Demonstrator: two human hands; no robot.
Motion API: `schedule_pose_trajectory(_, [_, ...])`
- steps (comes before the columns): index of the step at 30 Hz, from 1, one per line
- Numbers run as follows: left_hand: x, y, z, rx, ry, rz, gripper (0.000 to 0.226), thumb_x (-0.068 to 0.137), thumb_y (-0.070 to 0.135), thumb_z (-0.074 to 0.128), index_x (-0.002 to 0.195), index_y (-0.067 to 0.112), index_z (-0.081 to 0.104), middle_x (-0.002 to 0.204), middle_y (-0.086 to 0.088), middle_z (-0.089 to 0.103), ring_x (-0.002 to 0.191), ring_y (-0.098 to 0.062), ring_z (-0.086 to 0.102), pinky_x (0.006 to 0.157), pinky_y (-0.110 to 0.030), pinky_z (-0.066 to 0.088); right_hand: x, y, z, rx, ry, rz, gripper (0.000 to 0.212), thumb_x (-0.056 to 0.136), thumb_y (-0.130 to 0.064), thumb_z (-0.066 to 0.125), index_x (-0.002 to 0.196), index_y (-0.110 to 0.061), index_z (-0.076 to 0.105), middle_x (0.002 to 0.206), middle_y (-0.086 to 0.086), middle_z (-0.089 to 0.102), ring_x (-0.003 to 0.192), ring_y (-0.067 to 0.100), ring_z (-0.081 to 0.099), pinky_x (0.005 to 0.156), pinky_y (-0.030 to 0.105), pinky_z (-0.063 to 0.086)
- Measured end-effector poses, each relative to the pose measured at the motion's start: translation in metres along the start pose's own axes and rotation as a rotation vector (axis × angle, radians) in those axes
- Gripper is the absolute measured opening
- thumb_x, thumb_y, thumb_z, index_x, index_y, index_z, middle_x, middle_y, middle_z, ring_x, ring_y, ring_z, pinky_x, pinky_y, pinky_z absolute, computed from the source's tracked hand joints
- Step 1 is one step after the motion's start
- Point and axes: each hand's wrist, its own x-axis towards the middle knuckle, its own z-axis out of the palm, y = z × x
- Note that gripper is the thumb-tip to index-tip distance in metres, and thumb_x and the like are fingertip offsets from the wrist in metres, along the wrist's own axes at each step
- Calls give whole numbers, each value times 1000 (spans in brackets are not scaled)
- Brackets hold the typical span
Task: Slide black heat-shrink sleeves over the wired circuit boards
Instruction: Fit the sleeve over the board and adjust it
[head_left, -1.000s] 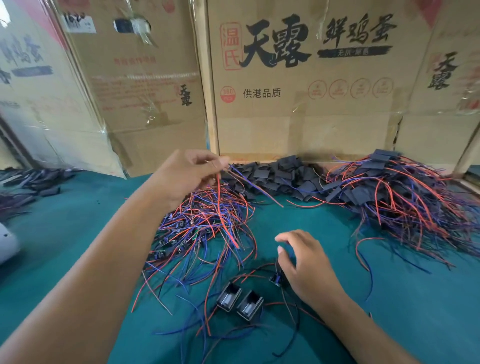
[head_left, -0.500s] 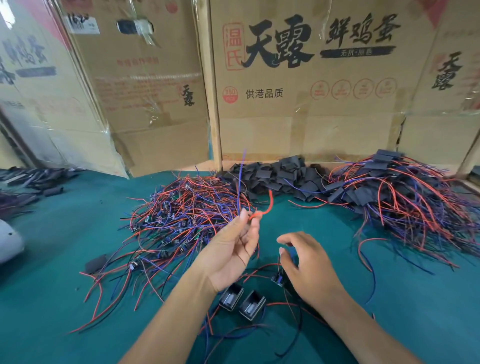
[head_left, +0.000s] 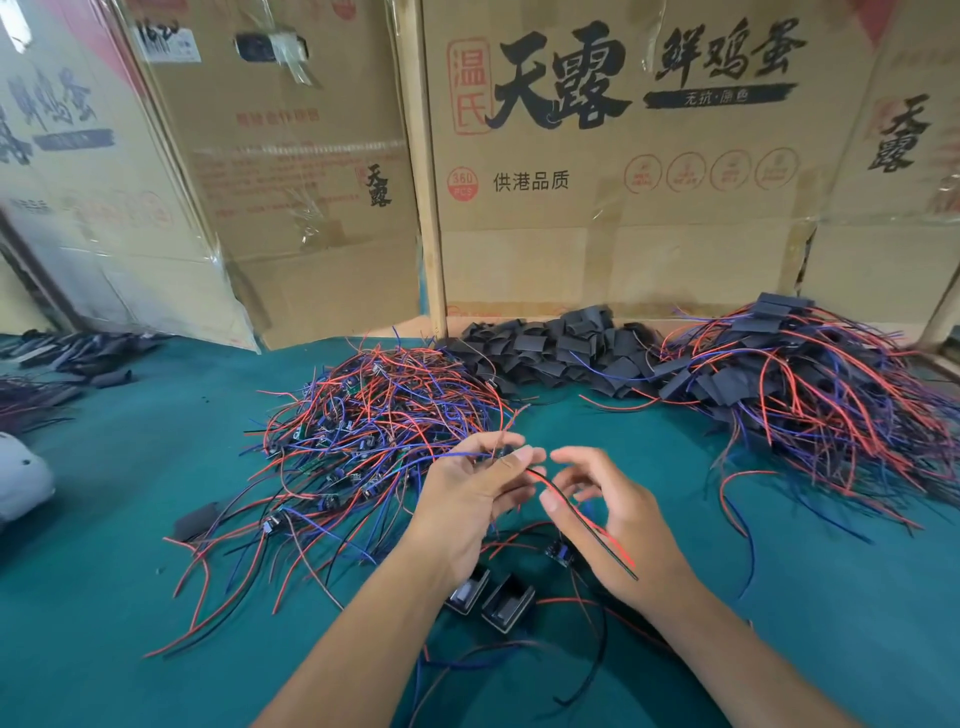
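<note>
My left hand (head_left: 475, 499) pinches a small wired circuit board (head_left: 503, 453) at its fingertips; the board's red and black wires trail down to the right across my right palm. My right hand (head_left: 605, 512) is lifted beside it, fingers loosely curled and apart, holding nothing. A heap of bare wired boards (head_left: 374, 431) lies left of centre. Loose black heat-shrink sleeves (head_left: 550, 348) are piled at the back. Sleeved boards (head_left: 810, 379) are heaped at the right. Two open-ended black sleeves (head_left: 491, 597) lie below my left hand.
Cardboard boxes (head_left: 597, 208) wall off the back of the teal table (head_left: 104, 597). More black sleeves and wires (head_left: 67, 358) lie at the far left, with a white object (head_left: 21, 478) at the left edge. Another small board (head_left: 561, 551) lies under my right hand.
My left hand came back from the heap with one wired board to the centre. My right hand rose off the table to meet it, and the wires now drape across it.
</note>
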Motion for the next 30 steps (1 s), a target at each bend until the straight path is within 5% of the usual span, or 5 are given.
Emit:
schedule_pose_trajectory(9, [7, -3, -5, 4, 41, -155, 17, 99, 15, 58, 110, 2, 61, 94, -20, 71, 82, -24, 73, 65, -27, 59, 3, -4, 1, 242, 79, 113, 23, 100, -27, 46, 103, -33, 67, 91, -4, 72, 88, 18, 68, 73, 22, 51])
schedule_pose_trajectory(17, [18, 11, -26, -26, 319, -49, 19, 91, -4, 64, 105, 3, 54, 93, -18, 69, 60, -13, 65, 57, -21, 55, 8, -1, -1, 382, 266, 219, 26, 99, -20, 44, 96, -21, 70, 84, 8, 72, 81, 23, 68, 68, 32, 55])
schedule_pose_trajectory(25, [18, 20, -42, 749, 680, 377, 43, 92, 16, 65, 132, 18, 49, 124, 7, 52, 97, -9, 54, 89, -29, 45, 11, 2, -5, 383, 427, 282, 29, 103, -8, 40, 96, -14, 68, 82, 6, 71, 81, 23, 69, 65, 26, 54])
schedule_pose_trajectory(27, [14, 20, -33, 823, 503, 437, 11, 90, 16, 67, 99, 22, 66, 94, 12, 66, 78, -6, 60, 72, -26, 48, 12, 0, -6, 426, 460, 293, 29, 103, -7, 41, 95, -12, 68, 82, 9, 71, 80, 23, 70, 64, 24, 54])
schedule_pose_trajectory(30, [-1, 5, -8, 549, -72, -28, 23, 90, 30, 69, 86, 7, 70, 72, -5, 69, 51, -11, 55, 48, -22, 43, 12, -5, -3, 512, 474, 297, 30, 103, -9, 41, 94, -14, 70, 83, 13, 71, 80, 25, 70, 65, 26, 54])
